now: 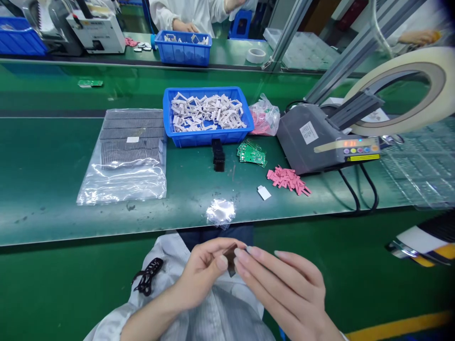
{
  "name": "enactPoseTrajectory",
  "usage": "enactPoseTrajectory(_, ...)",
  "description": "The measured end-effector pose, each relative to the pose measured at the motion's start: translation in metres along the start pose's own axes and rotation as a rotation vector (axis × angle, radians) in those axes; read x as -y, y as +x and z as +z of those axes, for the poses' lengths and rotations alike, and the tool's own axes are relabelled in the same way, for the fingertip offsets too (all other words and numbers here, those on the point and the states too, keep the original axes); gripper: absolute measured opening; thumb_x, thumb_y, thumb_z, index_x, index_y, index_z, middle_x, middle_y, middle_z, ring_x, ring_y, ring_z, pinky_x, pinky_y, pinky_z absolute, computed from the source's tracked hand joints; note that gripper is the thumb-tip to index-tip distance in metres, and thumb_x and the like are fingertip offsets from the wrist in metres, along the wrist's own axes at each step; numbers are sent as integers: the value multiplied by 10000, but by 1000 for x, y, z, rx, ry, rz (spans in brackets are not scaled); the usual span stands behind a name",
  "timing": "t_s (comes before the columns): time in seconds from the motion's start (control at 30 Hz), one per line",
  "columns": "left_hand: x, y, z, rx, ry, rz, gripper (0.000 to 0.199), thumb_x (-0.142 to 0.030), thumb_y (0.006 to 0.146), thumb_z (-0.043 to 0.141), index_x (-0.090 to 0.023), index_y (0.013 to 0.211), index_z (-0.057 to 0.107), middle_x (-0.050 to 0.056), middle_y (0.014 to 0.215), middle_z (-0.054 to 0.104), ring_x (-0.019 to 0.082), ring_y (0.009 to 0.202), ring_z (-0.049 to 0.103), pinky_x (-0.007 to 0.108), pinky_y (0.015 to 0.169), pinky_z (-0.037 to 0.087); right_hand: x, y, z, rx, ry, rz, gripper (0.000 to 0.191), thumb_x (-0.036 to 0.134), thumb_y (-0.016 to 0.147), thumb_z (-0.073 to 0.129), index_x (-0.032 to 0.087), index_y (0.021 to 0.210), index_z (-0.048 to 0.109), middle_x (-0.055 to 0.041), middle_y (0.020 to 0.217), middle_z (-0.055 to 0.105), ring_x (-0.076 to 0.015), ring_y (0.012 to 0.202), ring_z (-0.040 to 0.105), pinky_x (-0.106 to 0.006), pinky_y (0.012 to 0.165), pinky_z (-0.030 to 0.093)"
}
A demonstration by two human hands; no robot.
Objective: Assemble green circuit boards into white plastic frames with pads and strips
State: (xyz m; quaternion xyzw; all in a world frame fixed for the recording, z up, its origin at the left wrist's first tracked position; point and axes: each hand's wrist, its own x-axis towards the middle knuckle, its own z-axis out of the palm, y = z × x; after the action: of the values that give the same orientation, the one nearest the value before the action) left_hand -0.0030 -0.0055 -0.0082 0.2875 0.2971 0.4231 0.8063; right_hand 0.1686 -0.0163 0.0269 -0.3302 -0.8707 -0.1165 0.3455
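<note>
I'm looking down through the head camera at a long green worktop (42, 189). On its right sits a grey boxy tape dispenser (305, 142), with a wide cream tape roll (401, 90) standing upright behind it. At the centre, a blue plastic crate (209, 138) holds a heap of pale rectangular frames, and a clear plastic bag of dark grey strips (122, 156) lies just to its left.

Below the worktop's edge, my view finds the person's two bare hands, held apart from the worktop over a white-coated lap. Nearby on the worktop are green circuit boards (252, 152), a scatter of pink strips (287, 180), a stack of black blocks (218, 155), crumpled clear film (221, 212) and a small white label (263, 192).

The left hand (202, 274) pinches a small dark brown piece (230, 258) between thumb and fingers. The right hand (284, 289) has its fingers (263, 260) held close together, their tips at the piece's edge; I can't tell whether they grip it.
</note>
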Motion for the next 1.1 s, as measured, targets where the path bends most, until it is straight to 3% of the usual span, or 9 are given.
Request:
enactPoseTrajectory(0.13, -2, 4, -10, -183, -126, -14, 283, -446, 758, 682, -249, 952, 742, 37, 912, 775, 140, 826, 709, 211, 763, 547, -5, -3, 28, -177, 236, 458, 135, 129, 859, 560, 223, 820, 647, 20, 871, 730, -150, 924, 634, -320, 860, 476)
enactPoseTrajectory(0.23, -6, 5, -20, -295, -89, 6, 279, -421, 765, 686, -239, 971, 736, 46, 953, 772, 144, 845, 715, 204, 761, 557, -14, -5, 68, -113, 383, 799, 130, 203, 888, 528, 221, 787, 609, -21, 904, 704, -189, 912, 627, -377, 812, 507)
enactPoseTrajectory(0.33, -10, 3, -26, -310, -26, 7, 291, -437, 754, 689, -238, 962, 739, 55, 930, 776, 149, 806, 723, 198, 723, 565, -22, -8, 100, -61, 241, 842, 58, 267, 822, 634, 212, 832, 648, -78, 1052, 679, -280, 1033, 575, -490, 889, 430)
enactPoseTrajectory(0.4, -12, 1, -28, -306, 21, 7, 293, -443, 752, 689, -243, 960, 739, 59, 919, 778, 156, 799, 727, 207, 727, 567, -24, -7, 103, -84, 97, 811, 206, 259, 802, 656, 206, 1001, 636, -114, 1170, 635, -317, 1115, 532, -526, 926, 383)
enactPoseTrajectory(0.6, -16, 2, -28, -294, 175, -4, 275, -394, 715, 738, -232, 937, 739, 53, 874, 783, 173, 767, 726, 265, 779, 561, -11, 10, 52, 124, 462, 403, 504, 117, 814, 542, 153, 1307, 442, -104, 1249, 592, -235, 1202, 500, -417, 972, 435)
enactPoseTrajectory(0.73, -19, 4, -23, -187, 262, 7, 298, -383, 695, 756, -218, 943, 739, 25, 768, 769, 147, 704, 689, 235, 720, 533, -4, 19, 41, 114, 375, 263, 343, 122, 834, 592, 157, 1174, 559, -49, 1060, 696, -200, 1020, 602, -397, 956, 402)
enactPoseTrajectory(0.8, -18, 4, -19, -68, 212, -14, 380, -485, 686, 725, -197, 934, 741, 36, 729, 749, 153, 672, 664, 254, 697, 521, -1, 20, 43, 16, 438, 314, 276, 106, 829, 605, 178, 1095, 593, -32, 975, 716, -183, 941, 632, -387, 920, 419)
enactPoseTrajectory(1.0, -9, 1, -1, 207, -234, -247, 443, -573, 686, 676, -167, 850, 743, 41, 699, 704, 142, 722, 662, 228, 719, 507, 12, 16, 41, -80, 1251, 668, 309, 299, 784, 709, 255, 1044, 550, -41, 977, 708, -207, 962, 652, -378, 820, 547)
enactPoseTrajectory(1.1, -9, 0, 4, 182, -242, -211, 389, -538, 681, 700, -192, 852, 750, 25, 712, 722, 129, 729, 675, 219, 747, 509, 12, 11, 33, -90, 1128, 681, 350, 402, 801, 674, 256, 1092, 545, -59, 1038, 688, -234, 1037, 619, -415, 860, 535)
